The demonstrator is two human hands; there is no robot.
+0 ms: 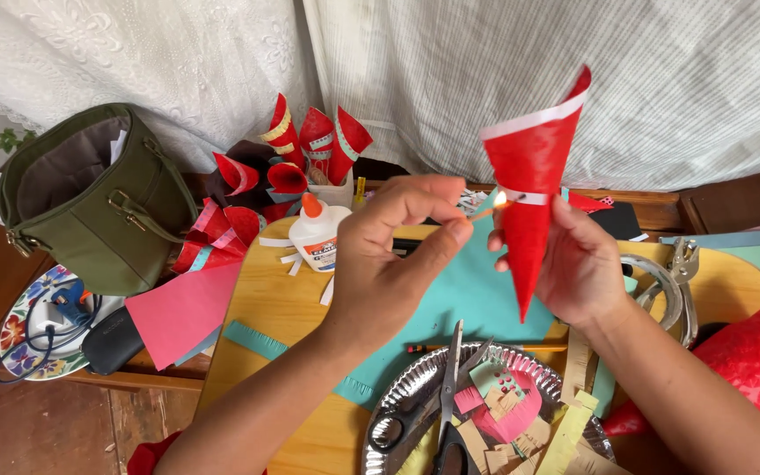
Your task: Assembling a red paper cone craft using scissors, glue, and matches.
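Note:
My right hand (pixel 578 264) holds a red paper cone (pixel 531 176) upright, point down, with white strips across it. My left hand (pixel 393 255) pinches a lit match (pixel 493 208) between thumb and fingers, and its small flame sits right at the cone's white strip. Both hands hover above a teal paper sheet (pixel 459 299) on a round wooden table (pixel 266 308).
A white glue bottle (pixel 318 233) with an orange cap stands behind my left hand. Several red cones (pixel 296 149) pile at the back. A foil plate (pixel 415 387) holds scissors (pixel 446 405) and paper scraps. An olive bag (pixel 90 193) and pink paper (pixel 182 312) lie left; hole punch pliers (pixel 681 273) right.

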